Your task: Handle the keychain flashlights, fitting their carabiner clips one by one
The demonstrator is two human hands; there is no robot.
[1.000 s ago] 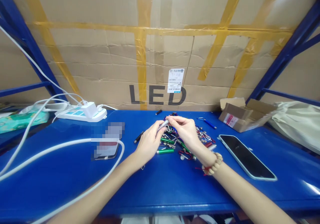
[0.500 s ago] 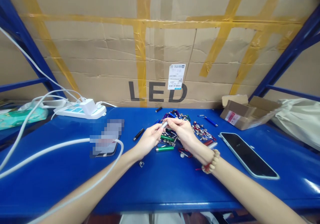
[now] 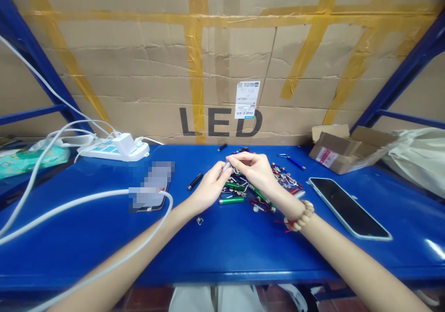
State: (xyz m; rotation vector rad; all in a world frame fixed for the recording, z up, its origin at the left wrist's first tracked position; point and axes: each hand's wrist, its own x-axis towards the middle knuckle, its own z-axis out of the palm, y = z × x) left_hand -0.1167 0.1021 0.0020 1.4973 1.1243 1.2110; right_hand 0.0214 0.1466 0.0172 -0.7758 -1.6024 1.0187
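Observation:
Between my two hands is a small silver tube that looks like a mini flashlight (image 3: 227, 167). My left hand (image 3: 209, 187) grips its lower part with thumb and fingers. Pinched at the tube's far end are the fingertips of my right hand (image 3: 256, 172); they hide that end. Right below the hands lies a pile of small parts, with a green tube (image 3: 232, 201) and a red cord clip (image 3: 261, 205) along its near side. Left of the pile rests a black tube (image 3: 195, 181), and a small clear-looking piece (image 3: 199, 220) lies nearer me.
A phone (image 3: 349, 207) lies to the right, and a blurred-out phone-like device (image 3: 153, 189) to the left. White cable (image 3: 86, 197) loops over my left forearm. A power strip (image 3: 100, 151), an opened carton (image 3: 342, 149) and a blue tube with clip (image 3: 292, 161) stand farther back.
The view has tipped slightly downward. Both hands still hold the silver tube; my right hand has turned a little over its far end, covering more of it.

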